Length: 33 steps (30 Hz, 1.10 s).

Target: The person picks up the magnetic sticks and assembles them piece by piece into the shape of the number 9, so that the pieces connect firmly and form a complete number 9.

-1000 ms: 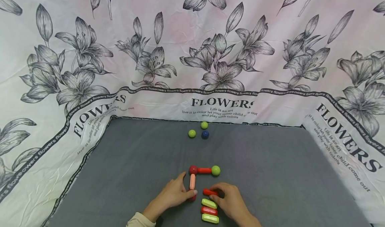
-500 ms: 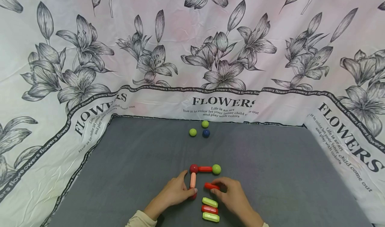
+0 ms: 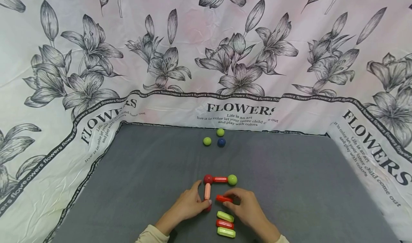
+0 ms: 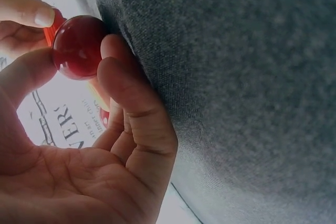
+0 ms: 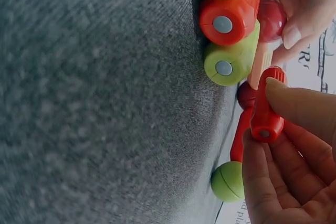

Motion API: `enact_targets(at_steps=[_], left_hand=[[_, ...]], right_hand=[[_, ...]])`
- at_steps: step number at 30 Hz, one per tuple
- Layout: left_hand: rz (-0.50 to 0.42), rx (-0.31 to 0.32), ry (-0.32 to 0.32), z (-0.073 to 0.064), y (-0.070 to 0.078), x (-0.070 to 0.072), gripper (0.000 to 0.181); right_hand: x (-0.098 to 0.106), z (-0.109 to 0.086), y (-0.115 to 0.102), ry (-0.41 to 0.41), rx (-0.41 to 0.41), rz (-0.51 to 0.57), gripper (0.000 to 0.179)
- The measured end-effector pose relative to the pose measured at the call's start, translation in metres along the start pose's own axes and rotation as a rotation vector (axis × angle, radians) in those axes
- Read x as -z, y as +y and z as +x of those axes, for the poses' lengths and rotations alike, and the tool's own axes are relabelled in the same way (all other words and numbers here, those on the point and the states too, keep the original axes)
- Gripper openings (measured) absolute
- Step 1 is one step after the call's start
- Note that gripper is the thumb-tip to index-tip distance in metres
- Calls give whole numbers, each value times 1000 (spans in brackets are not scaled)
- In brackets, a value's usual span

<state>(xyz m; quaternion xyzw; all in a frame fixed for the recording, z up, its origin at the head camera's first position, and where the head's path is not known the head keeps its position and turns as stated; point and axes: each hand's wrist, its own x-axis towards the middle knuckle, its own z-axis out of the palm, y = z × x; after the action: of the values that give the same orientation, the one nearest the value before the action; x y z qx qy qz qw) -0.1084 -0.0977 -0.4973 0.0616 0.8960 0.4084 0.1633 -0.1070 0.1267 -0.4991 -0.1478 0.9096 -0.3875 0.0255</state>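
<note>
My left hand (image 3: 190,203) pinches the near red ball (image 4: 80,46) between thumb and fingers. From that ball a salmon-pink rod (image 3: 207,191) runs away to a far red ball (image 3: 208,179), which joins a red-orange rod (image 3: 220,179) ending in a green ball (image 3: 232,180). My right hand (image 3: 246,204) pinches a loose red rod (image 5: 269,106), a round grey spot showing on its end. In the head view this rod points toward the near red ball, a small gap apart; in the left wrist view its tip overlaps the ball's edge.
By my right hand lie a yellow-green rod (image 3: 225,216), a red rod (image 3: 225,224) and another yellow-green rod (image 3: 226,232) in a row. Two green balls (image 3: 207,141) and a blue ball (image 3: 221,142) sit far back on the grey cloth, before a flower-printed curtain (image 3: 241,109).
My right hand has taken the red rod out of the row, moving it away from me and then slightly left toward the near red ball. My left hand keeps its hold.
</note>
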Motion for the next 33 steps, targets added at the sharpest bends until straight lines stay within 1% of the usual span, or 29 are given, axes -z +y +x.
enact_targets(at_steps=[10, 16, 21, 33], left_hand=[[-15, -26, 31, 0, 0, 0, 79], [-15, -40, 36, -1, 0, 0, 79], [-18, -54, 46, -1, 1, 0, 78], [-16, -61, 51, -1, 1, 0, 77]], right_hand=[[-3, 2, 1, -43, 36, 11, 19], [-8, 2, 3, -40, 90, 6, 18], [-9, 3, 3, -49, 92, 28, 17], [-9, 2, 3, -85, 78, 4, 18]])
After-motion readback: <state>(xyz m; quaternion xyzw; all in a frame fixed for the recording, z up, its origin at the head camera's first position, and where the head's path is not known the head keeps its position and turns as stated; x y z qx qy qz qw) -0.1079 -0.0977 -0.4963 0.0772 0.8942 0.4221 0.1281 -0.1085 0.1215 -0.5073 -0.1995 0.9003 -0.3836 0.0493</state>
